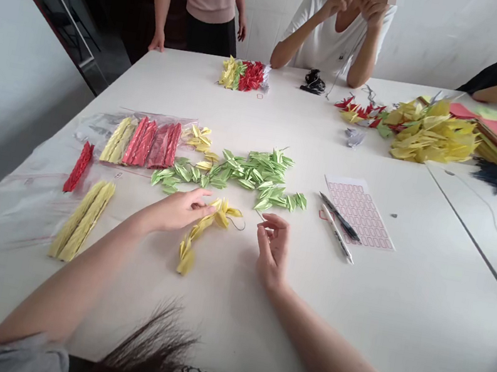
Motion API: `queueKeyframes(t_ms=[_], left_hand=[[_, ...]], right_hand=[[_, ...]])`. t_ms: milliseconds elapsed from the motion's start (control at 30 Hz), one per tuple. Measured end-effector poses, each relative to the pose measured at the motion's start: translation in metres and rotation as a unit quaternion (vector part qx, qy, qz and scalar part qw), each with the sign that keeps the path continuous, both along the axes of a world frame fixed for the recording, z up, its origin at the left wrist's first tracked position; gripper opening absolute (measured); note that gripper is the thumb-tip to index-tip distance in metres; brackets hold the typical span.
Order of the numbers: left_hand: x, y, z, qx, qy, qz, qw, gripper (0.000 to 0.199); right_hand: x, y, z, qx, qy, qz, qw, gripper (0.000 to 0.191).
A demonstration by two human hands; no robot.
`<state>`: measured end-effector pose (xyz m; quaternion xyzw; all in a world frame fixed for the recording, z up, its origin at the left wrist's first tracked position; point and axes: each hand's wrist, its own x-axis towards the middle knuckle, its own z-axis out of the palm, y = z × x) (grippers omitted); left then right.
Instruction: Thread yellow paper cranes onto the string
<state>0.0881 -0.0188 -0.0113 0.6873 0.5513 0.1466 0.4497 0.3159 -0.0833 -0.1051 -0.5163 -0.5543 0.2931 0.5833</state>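
A short string of folded yellow paper pieces hangs from the fingertips of my left hand, which pinches it near its upper end. Dark thread loops out of the yellow pieces toward the right. My right hand is curled, thumb and fingertips together; a thin line, thread or needle, shows at the fingertips, too fine to tell which. Just beyond both hands lies a long string of folded green paper pieces, with a few pale yellow pieces at its left end.
Plastic bags with red bundles and yellow bundles lie left. Two pens rest on a printed label sheet at right. Farther back are a yellow paper heap and a multicoloured bunch. Other people are around the table.
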Motion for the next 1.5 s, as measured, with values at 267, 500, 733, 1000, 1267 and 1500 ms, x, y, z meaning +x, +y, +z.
queueKeyframes(t_ms=[267,500,733,1000,1267,1500], left_hand=[[-0.027,-0.072,-0.014,0.12,0.299,0.054,0.945,0.063],[-0.028,-0.108,-0.043,0.119,0.285,0.076,0.948,0.021],[-0.063,-0.089,-0.036,0.045,0.043,0.158,0.985,0.032],[-0.085,-0.055,-0.013,0.03,-0.172,0.193,0.965,0.041],[-0.075,-0.034,-0.05,-0.016,-0.185,0.264,0.947,0.047],[-0.072,-0.034,-0.061,-0.015,-0.199,0.308,0.93,0.047]], right_hand=[[0.01,0.009,0.021,0.083,-0.176,0.086,0.977,0.013],[0.012,0.049,0.027,0.034,-0.457,0.166,0.873,0.026],[0.028,0.05,0.045,-0.069,-0.29,0.262,0.918,0.011],[0.058,0.02,0.068,-0.251,-0.006,0.238,0.938,0.047],[0.075,0.002,0.048,-0.237,-0.101,0.104,0.961,0.046],[0.036,-0.018,0.024,-0.078,-0.342,0.132,0.927,0.029]])
